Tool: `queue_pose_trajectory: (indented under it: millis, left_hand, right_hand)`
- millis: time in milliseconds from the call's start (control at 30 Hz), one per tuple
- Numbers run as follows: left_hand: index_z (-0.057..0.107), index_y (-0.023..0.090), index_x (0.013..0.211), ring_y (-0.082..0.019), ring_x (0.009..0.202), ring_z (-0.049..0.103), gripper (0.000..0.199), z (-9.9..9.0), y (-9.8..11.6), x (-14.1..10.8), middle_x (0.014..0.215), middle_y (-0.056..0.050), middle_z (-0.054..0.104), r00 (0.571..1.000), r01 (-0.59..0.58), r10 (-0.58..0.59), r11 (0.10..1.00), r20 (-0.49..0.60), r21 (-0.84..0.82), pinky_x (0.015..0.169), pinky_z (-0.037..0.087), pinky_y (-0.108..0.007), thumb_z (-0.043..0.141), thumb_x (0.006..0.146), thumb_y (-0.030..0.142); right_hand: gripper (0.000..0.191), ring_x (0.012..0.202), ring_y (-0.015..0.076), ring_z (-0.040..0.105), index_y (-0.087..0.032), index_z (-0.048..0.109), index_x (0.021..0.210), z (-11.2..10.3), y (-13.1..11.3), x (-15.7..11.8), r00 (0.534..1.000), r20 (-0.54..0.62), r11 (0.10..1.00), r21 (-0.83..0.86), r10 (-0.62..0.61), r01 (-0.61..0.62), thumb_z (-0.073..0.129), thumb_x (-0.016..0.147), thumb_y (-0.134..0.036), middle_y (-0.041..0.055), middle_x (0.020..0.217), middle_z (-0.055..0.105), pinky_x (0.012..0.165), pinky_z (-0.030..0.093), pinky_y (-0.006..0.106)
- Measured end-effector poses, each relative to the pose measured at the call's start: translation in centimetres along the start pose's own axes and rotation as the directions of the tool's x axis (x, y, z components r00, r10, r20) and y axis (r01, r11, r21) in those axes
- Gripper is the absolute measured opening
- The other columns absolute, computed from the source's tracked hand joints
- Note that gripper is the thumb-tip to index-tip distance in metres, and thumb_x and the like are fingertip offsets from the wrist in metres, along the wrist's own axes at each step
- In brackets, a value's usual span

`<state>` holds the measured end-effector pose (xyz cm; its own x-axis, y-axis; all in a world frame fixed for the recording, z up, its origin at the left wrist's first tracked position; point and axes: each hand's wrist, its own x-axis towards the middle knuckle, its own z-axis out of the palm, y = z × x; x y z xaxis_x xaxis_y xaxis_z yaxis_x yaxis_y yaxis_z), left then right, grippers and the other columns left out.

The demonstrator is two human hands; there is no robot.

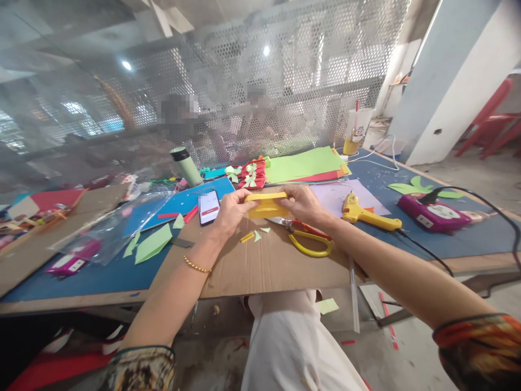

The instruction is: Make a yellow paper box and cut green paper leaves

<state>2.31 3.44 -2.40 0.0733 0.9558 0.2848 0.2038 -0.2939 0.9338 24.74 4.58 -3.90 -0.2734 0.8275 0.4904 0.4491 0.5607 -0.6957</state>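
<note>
Folded piece (pixel 266 207), 1: plain yellow. Scissors (pixel 311 254), 1 pair: yellow handle loop. Glue gun (pixel 368 216), 1: yellow; cord (pixel 425 251), black. Boxes (pixel 433 213), 2: from afar I log both as magenta with white labels. Phone (pixel 209 206), 1: dark rim, pale screen, red bar. Flask (pixel 188 167), 1: pale green, black lid. Cup (pixel 358 130), 1: yellow below, whitish above, cartoon print; straw (pixel 357 105), red. Paper sheets: I count lime green (pixel 303 164), lilac (pixel 344 193) and blue (pixel 171 207). Scraps (pixel 153 244): pale green. Bows (pixel 252 176): pale green on red. Cardboard (pixel 244 271): brown. Tabletop (pixel 118 283): dark blue. Bracelet (pixel 197 266), 1: gold beads. Sleeves (pixel 482 347), 2: dark and mottled; I see orange on the right. Trousers (pixel 293 347): off-white. Perforated panel (pixel 228 60): grey, dotted with holes.
</note>
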Motion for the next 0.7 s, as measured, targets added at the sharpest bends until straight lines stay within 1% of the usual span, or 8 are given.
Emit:
queue_pose_trajectory:
  millis: [67,167,233,367,433,533,633,700]
  left_hand:
    - [0.067,0.019,0.072,-0.013,0.073,0.055,0.039,0.0,0.0,0.0,0.074,0.001,0.066,0.999,0.002,-0.002,1.0,0.038,-0.017,0.069,0.043,-0.026,0.093,0.062,0.047]
    - [0.071,0.019,0.084,-0.015,0.076,0.061,0.043,0.0,0.1,-0.1,0.078,0.0,0.069,0.994,0.032,-0.024,0.997,0.105,-0.076,0.07,0.047,-0.027,0.095,0.063,0.047]
    - [0.072,0.018,0.087,-0.016,0.077,0.063,0.046,0.0,0.1,-0.1,0.08,0.0,0.07,0.991,0.054,-0.04,0.993,0.125,-0.106,0.072,0.049,-0.027,0.097,0.062,0.047]
    - [0.074,0.016,0.08,-0.012,0.07,0.056,0.043,0.1,0.1,-0.1,0.073,0.001,0.067,0.997,0.053,-0.047,0.995,0.067,-0.08,0.067,0.042,-0.025,0.096,0.059,0.047]
    - [0.075,0.016,0.078,-0.011,0.069,0.053,0.04,0.3,0.1,-0.2,0.07,0.003,0.065,0.999,0.038,-0.036,0.997,0.032,-0.061,0.066,0.039,-0.024,0.094,0.06,0.046]
    - [0.074,0.017,0.077,-0.011,0.069,0.052,0.038,0.4,0.2,-0.4,0.07,0.003,0.063,0.999,0.025,-0.023,0.998,0.023,-0.055,0.066,0.039,-0.024,0.092,0.061,0.046]
    - [0.072,0.017,0.076,-0.012,0.069,0.053,0.037,0.5,0.2,-0.4,0.071,0.003,0.063,0.999,0.028,-0.026,0.998,0.028,-0.06,0.066,0.04,-0.025,0.092,0.062,0.045]
    - [0.072,0.018,0.077,-0.012,0.07,0.054,0.036,0.4,0.1,-0.2,0.072,0.003,0.063,0.999,0.038,-0.036,0.997,0.028,-0.069,0.065,0.04,-0.025,0.091,0.062,0.044]
  right_hand:
    - [0.024,0.073,0.0182,0.059,-0.019,0.072,0.077,0.0,0.0,0.0,1.0,-0.005,1.0,-0.001,0.0,0.0,0.06,0.086,-0.037,0.0039,0.078,0.073,0.068,0.042,0.029]
    - [0.026,0.074,0.0193,0.061,-0.017,0.078,0.085,0.1,0.0,-0.1,0.999,-0.009,0.999,0.01,0.032,-0.032,0.061,0.087,-0.038,0.0044,0.08,0.075,0.069,0.043,0.029]
    - [0.028,0.076,0.0205,0.063,-0.017,0.08,0.089,0.2,0.0,-0.1,0.999,-0.009,0.998,0.019,0.052,-0.052,0.062,0.088,-0.038,0.0051,0.082,0.077,0.07,0.044,0.03]
    - [0.028,0.08,0.0217,0.066,-0.016,0.082,0.092,0.2,-0.4,-0.3,1.0,0.005,0.999,0.031,0.019,-0.019,0.062,0.088,-0.035,0.0059,0.087,0.079,0.072,0.046,0.029]
    - [0.026,0.078,0.0204,0.064,-0.017,0.082,0.092,0.1,-0.7,-0.4,1.0,0.002,1.0,0.019,0.006,-0.006,0.062,0.088,-0.033,0.0047,0.085,0.078,0.071,0.044,0.029]
    - [0.025,0.073,0.0182,0.059,-0.017,0.081,0.091,-0.1,-0.9,-0.5,1.0,0.007,1.0,0.006,-0.002,0.002,0.061,0.089,-0.032,0.0028,0.08,0.075,0.068,0.041,0.028]
    - [0.022,0.073,0.0174,0.057,-0.018,0.077,0.085,-0.2,-1.0,-0.3,1.0,0.014,1.0,0.016,0.006,-0.007,0.061,0.089,-0.033,0.0017,0.077,0.07,0.068,0.04,0.028]
    - [0.02,0.072,0.0164,0.054,-0.019,0.069,0.077,-0.1,-0.8,-0.1,0.999,0.017,0.999,0.016,0.035,-0.035,0.063,0.09,-0.034,0.0004,0.073,0.064,0.067,0.038,0.029]
